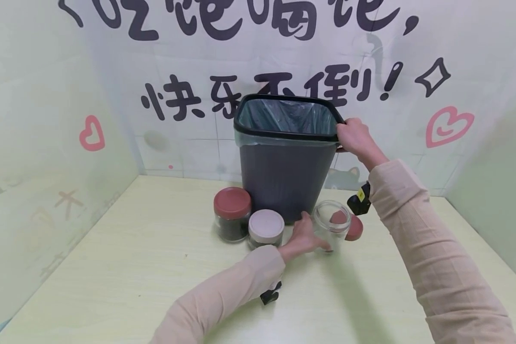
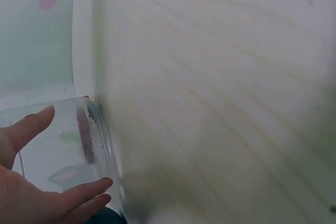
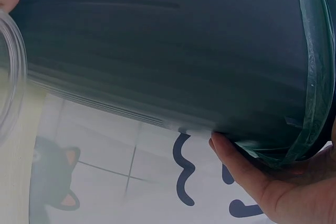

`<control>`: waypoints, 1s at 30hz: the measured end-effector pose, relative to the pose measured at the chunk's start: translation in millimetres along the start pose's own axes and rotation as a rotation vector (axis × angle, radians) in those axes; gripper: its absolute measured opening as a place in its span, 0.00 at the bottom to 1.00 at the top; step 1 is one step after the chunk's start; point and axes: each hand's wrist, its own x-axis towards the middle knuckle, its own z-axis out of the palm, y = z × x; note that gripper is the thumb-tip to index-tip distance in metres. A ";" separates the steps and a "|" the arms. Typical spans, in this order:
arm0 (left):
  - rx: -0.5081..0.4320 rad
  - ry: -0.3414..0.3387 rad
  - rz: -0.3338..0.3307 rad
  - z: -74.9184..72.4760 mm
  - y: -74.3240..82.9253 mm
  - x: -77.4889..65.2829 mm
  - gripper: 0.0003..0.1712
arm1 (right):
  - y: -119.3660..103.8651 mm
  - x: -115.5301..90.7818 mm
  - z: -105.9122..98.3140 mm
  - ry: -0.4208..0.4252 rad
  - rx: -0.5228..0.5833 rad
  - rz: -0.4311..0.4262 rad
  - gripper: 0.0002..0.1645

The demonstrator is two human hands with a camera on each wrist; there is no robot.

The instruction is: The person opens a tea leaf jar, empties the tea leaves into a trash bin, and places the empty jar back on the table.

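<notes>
Clear, lidless jar (image 1: 332, 224) on the table (image 1: 155, 267) before the grey bin (image 1: 284, 177): likely light, slippery, breakable. Left hand (image 1: 303, 239) curled round its side wall; best gripped mid-body. Right hand (image 1: 357, 138) gripping the bin's rim.

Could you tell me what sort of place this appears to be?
Probably a staged tabletop booth: a pale wooden table boxed in by printed backdrop walls, with a lined bin and jars.

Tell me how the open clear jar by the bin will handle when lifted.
The clear jar looks empty and lidless, so probably light. Its smooth, see-through wall may be slippery and, if glass, breakable. The left hand already cups its side; standing upright on the table, it seems stable.
</notes>
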 end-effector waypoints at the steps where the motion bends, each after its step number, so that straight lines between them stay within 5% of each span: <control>1: 0.004 0.006 0.004 0.5 0.0 0.7 0.59 | 0.4 0.1 0.1 0.001 -0.001 -0.001 0.22; 9: 0.025 0.060 0.043 2.9 0.4 5.5 0.40 | 0.6 0.1 0.8 -0.001 0.002 0.000 0.24; 21: 0.003 0.046 0.013 7.9 4.2 9.8 0.41 | -0.1 0.0 0.4 0.001 0.010 -0.002 0.24; 30: 0.127 -0.036 0.083 -8.6 6.9 8.5 0.42 | 3.8 -4.0 -1.3 0.010 -0.002 -0.017 0.28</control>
